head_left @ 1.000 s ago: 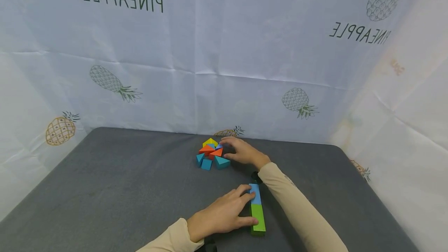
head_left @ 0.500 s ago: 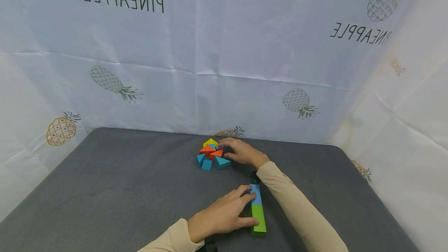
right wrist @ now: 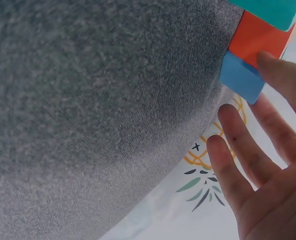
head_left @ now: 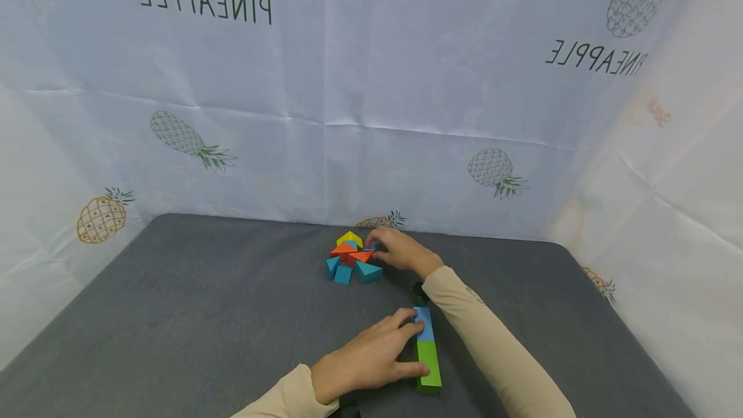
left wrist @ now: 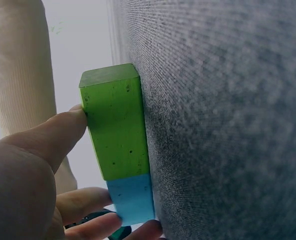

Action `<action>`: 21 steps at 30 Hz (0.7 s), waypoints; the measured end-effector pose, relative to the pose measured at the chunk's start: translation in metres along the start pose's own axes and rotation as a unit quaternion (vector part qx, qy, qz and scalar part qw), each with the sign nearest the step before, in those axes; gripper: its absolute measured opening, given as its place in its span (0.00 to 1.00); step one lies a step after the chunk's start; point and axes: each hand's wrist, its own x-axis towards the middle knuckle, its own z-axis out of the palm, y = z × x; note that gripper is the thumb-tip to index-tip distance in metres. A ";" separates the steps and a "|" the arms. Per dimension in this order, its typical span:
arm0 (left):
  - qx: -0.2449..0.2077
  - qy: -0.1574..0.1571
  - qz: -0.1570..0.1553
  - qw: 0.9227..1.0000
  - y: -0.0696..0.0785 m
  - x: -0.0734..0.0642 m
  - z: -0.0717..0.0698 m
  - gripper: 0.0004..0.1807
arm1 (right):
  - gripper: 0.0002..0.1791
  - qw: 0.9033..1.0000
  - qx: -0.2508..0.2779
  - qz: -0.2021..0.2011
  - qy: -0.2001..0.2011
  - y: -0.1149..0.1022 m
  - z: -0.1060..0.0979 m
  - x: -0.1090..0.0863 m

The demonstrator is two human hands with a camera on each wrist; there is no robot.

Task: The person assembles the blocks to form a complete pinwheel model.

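My left hand (head_left: 371, 353) lies over a row of two blocks on the table. Its thumb touches the green block (head_left: 429, 363), while its fingertips rest on the light blue block (head_left: 424, 324) that meets the green one end to end. Farther away, my right hand (head_left: 403, 253) is at the right side of a cluster of coloured blocks. There it pinches a small blue block (right wrist: 240, 77) between thumb and index finger, the other fingers spread apart. An orange triangular block (head_left: 361, 257) is right beside that blue block, close to the thumb.
The cluster also has a yellow block (head_left: 349, 238), another orange block (head_left: 344, 249), a teal triangular block (head_left: 368, 271) and smaller blue blocks (head_left: 343, 275). A dark grey cloth-covered table (head_left: 203, 315) lies beneath. A pineapple-print curtain (head_left: 360, 82) hangs behind its far edge.
My right hand's fingers have closed in on the small blue block, which has shifted slightly right. The nearby orange triangular block has turned a little. The left hand and its two blocks stay put.
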 end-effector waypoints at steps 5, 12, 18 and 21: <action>-0.002 0.000 -0.001 1.000 0.001 0.000 0.000 0.38 | 0.11 1.000 0.001 0.008 0.007 0.002 -0.001 0.000; -0.005 0.001 -0.003 1.000 0.000 0.000 0.000 0.38 | 0.12 1.000 0.008 0.003 0.009 0.006 -0.002 -0.002; -0.005 -0.001 -0.006 1.000 0.000 0.000 0.000 0.38 | 0.13 1.000 0.026 0.007 0.015 0.010 -0.005 -0.006; -0.004 0.000 -0.005 1.000 0.000 0.000 0.000 0.38 | 0.14 1.000 0.023 0.008 0.019 0.013 -0.006 -0.009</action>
